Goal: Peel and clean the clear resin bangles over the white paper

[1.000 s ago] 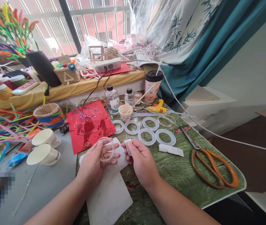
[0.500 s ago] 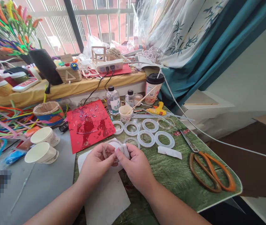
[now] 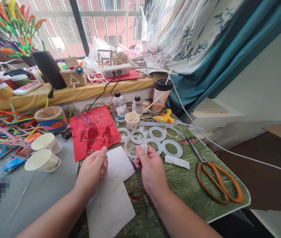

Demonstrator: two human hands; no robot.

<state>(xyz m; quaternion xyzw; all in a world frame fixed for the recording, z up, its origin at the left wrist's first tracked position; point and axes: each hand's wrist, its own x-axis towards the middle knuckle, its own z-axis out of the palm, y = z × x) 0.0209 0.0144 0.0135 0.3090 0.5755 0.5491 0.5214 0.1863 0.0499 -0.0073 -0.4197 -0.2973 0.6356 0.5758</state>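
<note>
My right hand pinches a clear ring between thumb and fingers, with a small white strip against it. The ring is held up above the table, in front of several translucent ring molds. My left hand is apart from the ring, its fingers curled in and its thumb resting on them. Nothing shows in it. Below it lie sheets of white paper on the green tabletop.
Large scissors and a folded white strip lie at the right. Behind are a paper cup with a stick, bottles, a yellow glue gun and a lidded cup. A wet red sheet and two paper cups are left.
My left hand has let go of the ring and moved left. My right hand has moved right, with the ring lifted and turned into view. More of the white paper shows.
</note>
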